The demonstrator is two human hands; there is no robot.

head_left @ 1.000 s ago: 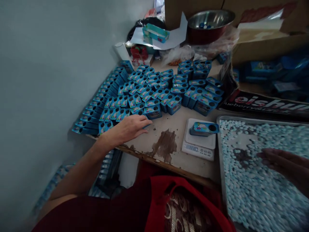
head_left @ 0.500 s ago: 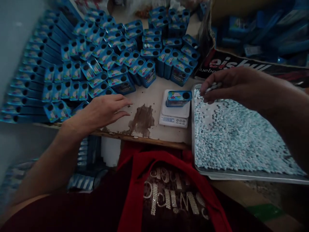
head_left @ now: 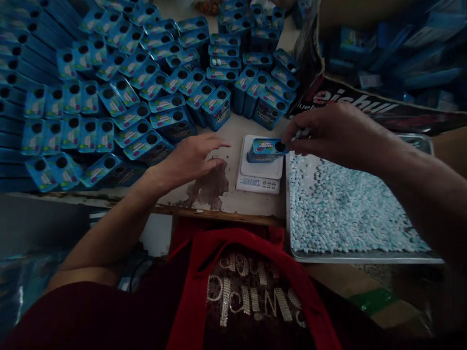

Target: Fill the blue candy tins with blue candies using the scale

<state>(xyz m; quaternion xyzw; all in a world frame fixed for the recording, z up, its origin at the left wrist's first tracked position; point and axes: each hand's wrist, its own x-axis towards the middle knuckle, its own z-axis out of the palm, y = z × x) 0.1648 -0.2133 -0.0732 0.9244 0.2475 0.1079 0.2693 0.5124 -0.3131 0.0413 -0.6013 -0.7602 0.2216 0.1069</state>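
Note:
A small blue candy box with a round hole in its top lies on the white digital scale. My right hand is at the hole end of that box, its fingers closed around several small pale candies. Below that hand spreads a metal tray of pale blue and white candies. To the left of the scale, my left hand hovers over the table with fingers apart, holding nothing. The scale's display is lit, but its digits are hard to read.
Many upright blue boxes with holed tops crowd the left and back of the table. At the back right stands a cardboard carton with more blue boxes inside. The table's worn front edge runs close to my red apron.
My right hand has moved left with the candies, from above the tray to the box's hole. My left hand has shifted right, closer to the scale. The view has shifted somewhat.

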